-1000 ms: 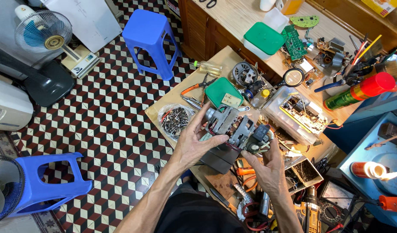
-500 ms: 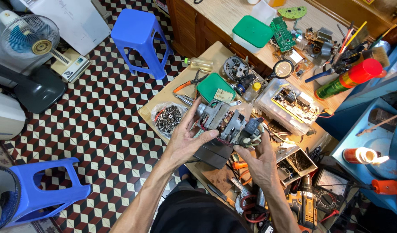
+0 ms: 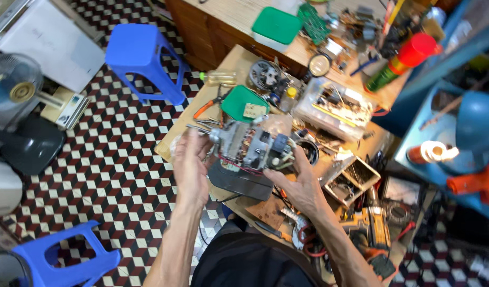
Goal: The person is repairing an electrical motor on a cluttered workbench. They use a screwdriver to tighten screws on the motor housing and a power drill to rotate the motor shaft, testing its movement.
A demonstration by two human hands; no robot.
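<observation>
I hold a small electric motor (image 3: 252, 146) with copper windings, a grey metal frame and a shaft sticking out to the left, raised above a low wooden workbench (image 3: 202, 106). My left hand (image 3: 190, 162) grips its left end near the shaft. My right hand (image 3: 297, 183) supports its right end from below, fingers curled around the black part. A dark flat housing piece (image 3: 239, 183) lies on the bench right under the motor.
The bench holds red-handled pliers (image 3: 210, 105), a green lid (image 3: 243, 103), a clear parts box (image 3: 335, 106), a round motor part (image 3: 264, 74) and a yellow drill (image 3: 373, 228). Blue stools (image 3: 143, 56) (image 3: 64, 258) stand on the checkered floor; a fan (image 3: 16, 90) is at left.
Both hands have lifted the motor closer to the camera and turned it, so its shaft now points left. The view has shifted down and right.
</observation>
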